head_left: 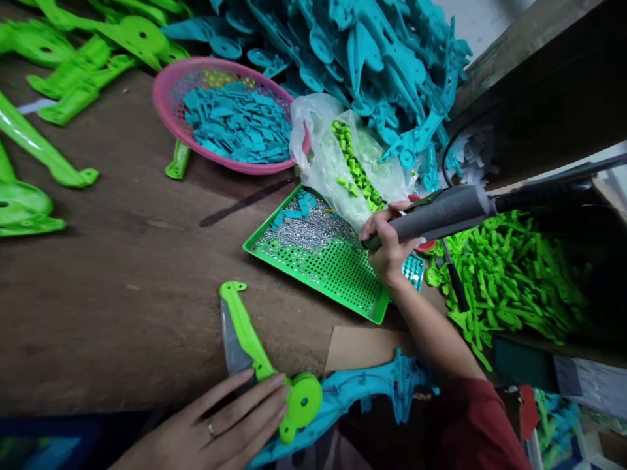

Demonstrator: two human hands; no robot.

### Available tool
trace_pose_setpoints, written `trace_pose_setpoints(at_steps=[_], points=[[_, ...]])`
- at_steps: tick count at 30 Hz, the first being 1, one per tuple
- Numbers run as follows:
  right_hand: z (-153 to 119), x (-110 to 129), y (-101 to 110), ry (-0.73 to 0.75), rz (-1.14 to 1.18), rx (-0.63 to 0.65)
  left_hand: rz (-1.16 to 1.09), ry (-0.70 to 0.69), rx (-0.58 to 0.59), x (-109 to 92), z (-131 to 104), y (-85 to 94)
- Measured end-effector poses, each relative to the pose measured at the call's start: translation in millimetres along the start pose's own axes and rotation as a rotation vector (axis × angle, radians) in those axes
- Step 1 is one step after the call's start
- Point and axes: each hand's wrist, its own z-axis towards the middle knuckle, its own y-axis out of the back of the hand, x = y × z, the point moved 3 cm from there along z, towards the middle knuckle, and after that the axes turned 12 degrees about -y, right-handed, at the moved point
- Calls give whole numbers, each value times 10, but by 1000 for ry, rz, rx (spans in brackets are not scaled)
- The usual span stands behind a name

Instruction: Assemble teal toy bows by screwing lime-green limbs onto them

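Observation:
My left hand [230, 418], a ring on one finger, lies with its fingers over a lime-green plastic part [304, 399]. The part has a round disc end and a long arm, with a grey blade-like piece [234, 339] along it. Under it lies a long blue plastic shell [357, 385] at the table edge; my thumb is hidden. My right hand [386, 245] is closed around a grey cylindrical power screwdriver [435, 212], held tilted above the right side of a green perforated tray [337, 287]. Small silver screws [313, 225] and several blue chips lie in that tray.
A pink basket [169, 104] holds flat blue pieces. Beside it, a clear plastic bag [321, 156] contains small green pieces. Blue shells [343, 52] are heaped behind, green parts [514, 281] at right and more at left. A cardboard piece [362, 346] lies near the front edge.

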Motion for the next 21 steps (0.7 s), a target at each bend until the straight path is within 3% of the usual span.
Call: trace_pose_setpoints(at_steps=[4,11,14,16,19,21], points=[[-17,26,-16,18,26,-2,40,-1,46,18,124,-20],[41,30,-53,10,-86,-22,68,12,-73,110,226,-154],[-66,335,-85,66,-34,-71,40,47,-86,111,217,-191],[-308,676,-98,119,56,-86,30,61,-96,99,202,-190],[-850,1155,-123,53,55,97,7,52,-124,92,177,-179],[-1229,1293,-136,-97,-170,377,-14,55,-139,106,163,-185]])
